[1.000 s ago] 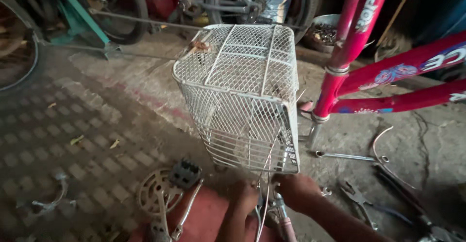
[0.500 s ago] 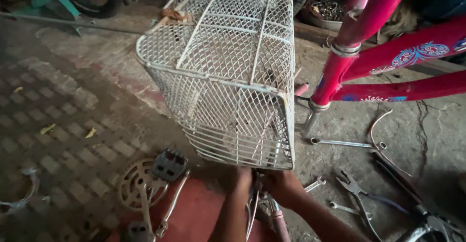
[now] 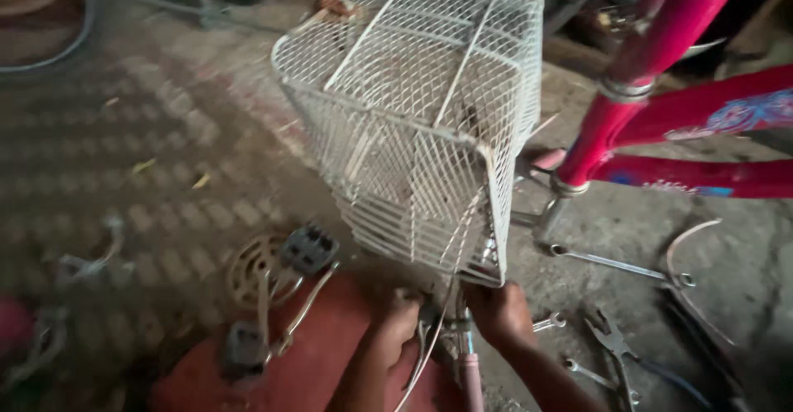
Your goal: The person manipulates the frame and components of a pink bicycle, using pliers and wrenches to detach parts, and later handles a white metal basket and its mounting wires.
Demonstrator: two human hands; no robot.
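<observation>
White-painted wire-mesh metal basket (image 3: 413, 123) at upper centre, matt, faintly rust-stained. Glossy pink-red painted metal bicycle frame (image 3: 661, 65) at upper right. Bare steel spanners (image 3: 615, 263), dull grey, at lower right. Rough, dusty concrete floor (image 3: 165, 131) on the left. Rusty chainring with black rubber pedals (image 3: 277, 267) at lower left.

Dim, flat daylight falls from above the white wire-mesh bicycle basket (image 3: 413, 123); left of it the patterned floor blurs, and below it corners darken.

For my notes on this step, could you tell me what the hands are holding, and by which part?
Both the left hand and right hand grip the bicycle handlebar area just beneath the white wire basket; the exact part is hidden.
</observation>
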